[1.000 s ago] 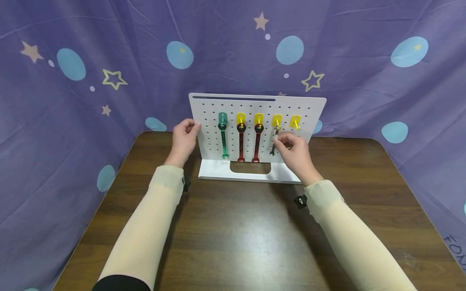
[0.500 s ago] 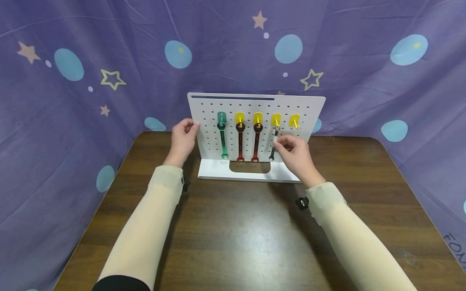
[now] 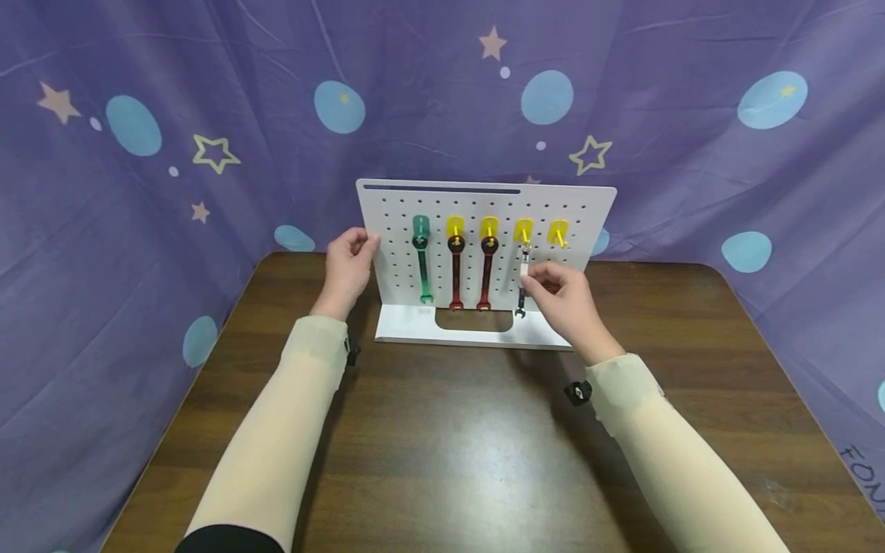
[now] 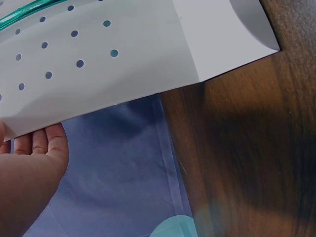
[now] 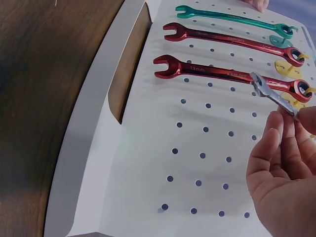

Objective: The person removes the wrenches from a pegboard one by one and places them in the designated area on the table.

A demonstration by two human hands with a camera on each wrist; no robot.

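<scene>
My right hand [image 3: 568, 309] pinches a small silver combination wrench [image 3: 522, 298] between thumb and fingers. The wrench hangs almost upright, its upper end at the tip of the fourth hook, a yellow one [image 3: 523, 229]; whether the ring is over the hook I cannot tell. In the right wrist view, its open end sticks out past my fingertips [image 5: 274, 121]. My left hand [image 3: 348, 270] holds the left edge of the white pegboard [image 4: 143, 74], thumb in front and fingers behind. A green wrench [image 3: 424, 273] and two red wrenches [image 3: 456, 275] hang on the hooks to the left.
A fifth hook [image 3: 558, 232], yellow, bears nothing at the right. The pegboard's base [image 3: 408, 326] stands on a brown wooden table [image 3: 442, 445], with a cut-out in its middle. A purple curtain [image 3: 442, 92] with stars hangs behind and at the sides.
The silver wrench has swung from a slant to nearly upright, its lower end dropping a little. My right hand has shifted slightly down. The left hand stays on the pegboard's edge.
</scene>
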